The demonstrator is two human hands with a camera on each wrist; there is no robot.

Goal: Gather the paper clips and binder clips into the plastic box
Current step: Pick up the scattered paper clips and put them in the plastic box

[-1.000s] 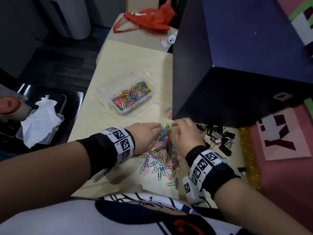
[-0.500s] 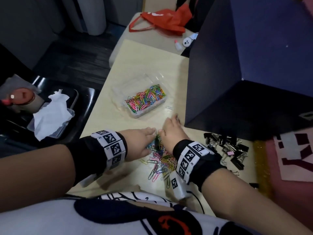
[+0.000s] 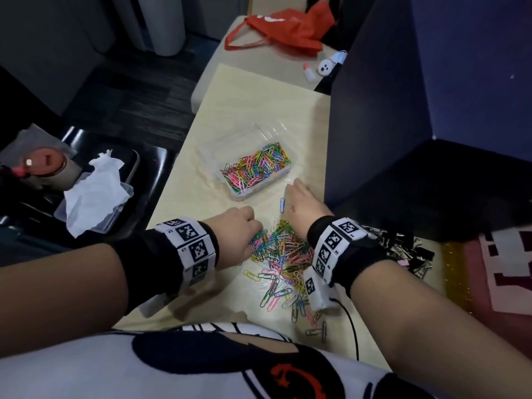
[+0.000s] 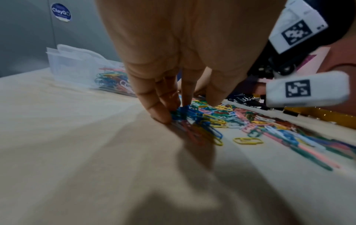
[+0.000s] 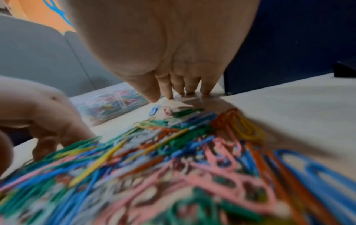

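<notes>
A clear plastic box (image 3: pixel 254 194) holds many coloured paper clips, its lid open behind it. The box also shows in the left wrist view (image 4: pixel 77 67) and the right wrist view (image 5: pixel 111 106). Loose paper clips (image 3: pixel 283 256) lie in a pile near the table's front. My left hand (image 3: pixel 241 229) sits at the pile's left edge, and its curled fingers (image 4: pixel 159 112) pinch a few blue clips. My right hand (image 3: pixel 299 197) reaches past the pile, its straight fingertips (image 5: pixel 189 91) touching the table beside the box. One blue clip (image 3: pixel 282 204) lies by its thumb. Black binder clips (image 3: pixel 403 249) are heaped to the right.
A tall dark blue box (image 3: pixel 403 133) stands right of the plastic box, close to my right hand. A red bag (image 3: pixel 282 33) lies far back. Left of the table edge, a black chair (image 3: pixel 155 165) holds a container with tissue (image 3: pixel 95 197). A pink board (image 3: pixel 503 269) lies at right.
My right hand has stretched forward from the pile's far edge to the table beside the box, fingers now straight. My left hand has stayed at the pile's left edge.
</notes>
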